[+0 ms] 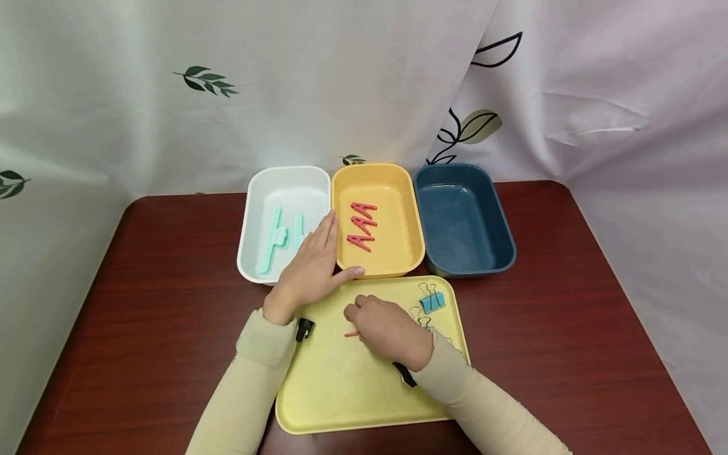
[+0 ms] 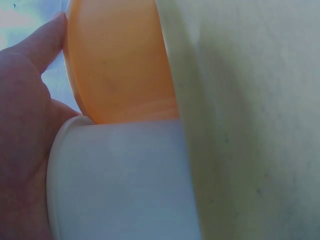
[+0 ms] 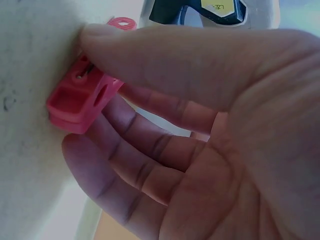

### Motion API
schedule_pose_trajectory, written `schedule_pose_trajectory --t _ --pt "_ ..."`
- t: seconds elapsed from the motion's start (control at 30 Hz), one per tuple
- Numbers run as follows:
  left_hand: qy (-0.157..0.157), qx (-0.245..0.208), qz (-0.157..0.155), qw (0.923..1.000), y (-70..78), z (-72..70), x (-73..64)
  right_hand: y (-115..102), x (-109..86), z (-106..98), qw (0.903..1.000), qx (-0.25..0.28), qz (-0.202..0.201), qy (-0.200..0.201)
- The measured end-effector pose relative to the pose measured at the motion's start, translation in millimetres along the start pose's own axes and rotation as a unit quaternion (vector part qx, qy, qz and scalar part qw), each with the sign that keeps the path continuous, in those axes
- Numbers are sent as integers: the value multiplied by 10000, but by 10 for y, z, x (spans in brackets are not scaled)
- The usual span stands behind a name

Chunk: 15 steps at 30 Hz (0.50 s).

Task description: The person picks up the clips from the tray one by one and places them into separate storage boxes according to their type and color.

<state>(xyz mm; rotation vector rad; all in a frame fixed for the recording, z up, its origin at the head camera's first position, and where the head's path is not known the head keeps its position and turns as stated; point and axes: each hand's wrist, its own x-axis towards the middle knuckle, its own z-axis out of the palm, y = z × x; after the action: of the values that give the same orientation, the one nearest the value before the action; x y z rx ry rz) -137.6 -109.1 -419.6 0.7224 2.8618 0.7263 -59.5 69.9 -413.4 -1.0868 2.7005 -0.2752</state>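
Observation:
My right hand (image 1: 392, 328) is low over the yellow tray (image 1: 341, 398) and pinches a red clothespin (image 3: 75, 95) between thumb and fingers. In the head view only a tip of that clothespin (image 1: 352, 333) shows. With its fingers straight, my left hand (image 1: 309, 268) rests across the adjoining rims of the white bin (image 1: 243, 253) and the yellow bin (image 1: 418, 253). The left wrist view shows the thumb (image 2: 42, 42) at the yellow bin's rim. Inside the yellow bin, three red clothespins (image 1: 362, 224) lie in a column.
Mint-green clips (image 1: 275, 237) lie in the white bin, partly behind my left hand. A dark blue bin (image 1: 506, 253) stands right of the yellow one. Blue binder clips (image 1: 433, 302) are on the tray's right side, some hidden by my right arm. A patterned curtain (image 1: 284, 114) hangs behind.

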Motion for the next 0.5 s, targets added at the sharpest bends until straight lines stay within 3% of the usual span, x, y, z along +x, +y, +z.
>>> schedule_pose_trajectory --t 0.5 --pt "4 -11 10 10000 -2 8 3 8 -4 5 9999 -5 -33 -100"
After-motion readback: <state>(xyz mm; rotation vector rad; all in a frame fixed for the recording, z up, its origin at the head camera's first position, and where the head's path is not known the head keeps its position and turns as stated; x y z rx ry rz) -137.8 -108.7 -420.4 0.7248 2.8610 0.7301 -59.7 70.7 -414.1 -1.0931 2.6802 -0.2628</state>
